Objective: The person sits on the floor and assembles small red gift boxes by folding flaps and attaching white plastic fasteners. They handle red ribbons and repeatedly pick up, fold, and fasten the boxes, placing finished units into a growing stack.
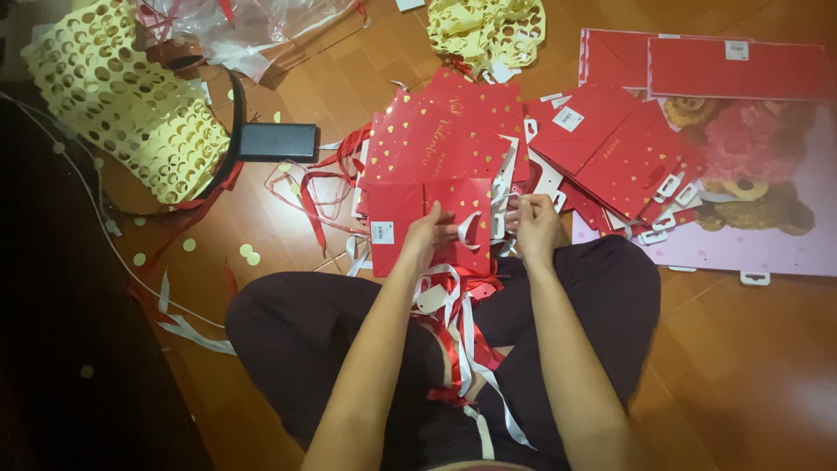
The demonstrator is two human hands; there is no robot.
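1. Loose red and white ribbons (pixel 462 349) trail over the crossed legs, their lengths running toward the body
2. Left hand (pixel 427 234) lies on the flat red gift bag (pixel 427 222), fingers curled about a white ribbon loop (pixel 471 228) just right of them
3. Right hand (pixel 534 222) pinches shut on the bag's right edge, touching the same ribbon; both hands are equally near
4. Beyond, more red bags (pixel 628 157) fan out on the wooden floor (pixel 750 366)
5. Far left sits perforated yellow paper (pixel 122 105)
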